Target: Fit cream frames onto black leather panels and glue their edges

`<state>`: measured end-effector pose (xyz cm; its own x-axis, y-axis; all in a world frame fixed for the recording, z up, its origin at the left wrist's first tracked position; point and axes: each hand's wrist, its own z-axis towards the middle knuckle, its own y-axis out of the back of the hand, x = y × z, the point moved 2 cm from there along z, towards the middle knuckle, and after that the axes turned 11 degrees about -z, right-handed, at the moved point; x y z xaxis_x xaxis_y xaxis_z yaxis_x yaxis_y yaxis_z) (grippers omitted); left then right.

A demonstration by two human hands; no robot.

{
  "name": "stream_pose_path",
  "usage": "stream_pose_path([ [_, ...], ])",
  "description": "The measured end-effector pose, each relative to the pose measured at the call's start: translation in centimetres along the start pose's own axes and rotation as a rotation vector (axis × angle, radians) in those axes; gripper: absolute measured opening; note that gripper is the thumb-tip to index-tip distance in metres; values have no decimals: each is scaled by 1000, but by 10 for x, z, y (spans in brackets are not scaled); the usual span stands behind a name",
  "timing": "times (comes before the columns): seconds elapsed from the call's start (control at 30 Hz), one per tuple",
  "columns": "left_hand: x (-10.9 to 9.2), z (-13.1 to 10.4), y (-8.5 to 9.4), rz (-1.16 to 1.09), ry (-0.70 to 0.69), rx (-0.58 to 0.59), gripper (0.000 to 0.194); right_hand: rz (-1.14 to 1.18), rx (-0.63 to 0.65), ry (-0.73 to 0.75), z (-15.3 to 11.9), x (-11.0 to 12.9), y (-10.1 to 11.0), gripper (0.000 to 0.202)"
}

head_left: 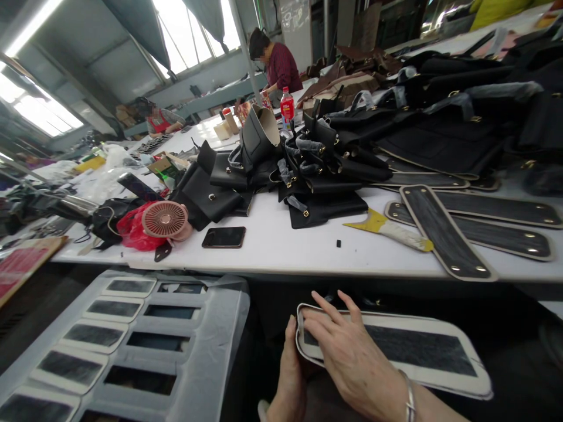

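A long white-edged panel with a dark centre (422, 350) lies low in front of me, below the table edge. My right hand (347, 346), with a bracelet at the wrist, rests on its left end, some fingers pressed on the panel and others raised and spread. My left hand (290, 375) is upright against the panel's left end, its thumb side near the rim; its fingers are partly hidden, and its grip is unclear. Several dark strips with pale borders and metal studs (446, 231) lie on the table's right side.
On the white table (281, 258) are a phone (224, 237), a pink fan (165, 220), a yellow-handled scraper (382, 227), black bags (316, 205) and a red bottle (287, 108). A tray (206, 351) with panels stands at left. Two people work behind.
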<state>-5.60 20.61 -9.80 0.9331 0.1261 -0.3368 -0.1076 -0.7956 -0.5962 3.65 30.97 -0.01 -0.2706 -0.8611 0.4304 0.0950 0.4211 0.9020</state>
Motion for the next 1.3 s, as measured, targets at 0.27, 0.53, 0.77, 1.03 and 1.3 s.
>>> stream_pose_path([
  [0.27,0,1,0,9,41,-46,50,-50,-52,77,-3,-8,2,60],
  [0.53,-4,-10,-5,43,83,99,50,-124,-38,71,-5,-7,-3,63],
  [0.77,-6,-8,-4,35,108,201,49,-126,-59,79,-5,-7,-7,69],
  [1.03,-8,-1,7,149,-11,97,54,-136,-108,85,-7,-7,-8,69],
  [1.3,-36,-22,-26,497,-197,179,39,-167,-101,98,-9,-10,-19,76],
])
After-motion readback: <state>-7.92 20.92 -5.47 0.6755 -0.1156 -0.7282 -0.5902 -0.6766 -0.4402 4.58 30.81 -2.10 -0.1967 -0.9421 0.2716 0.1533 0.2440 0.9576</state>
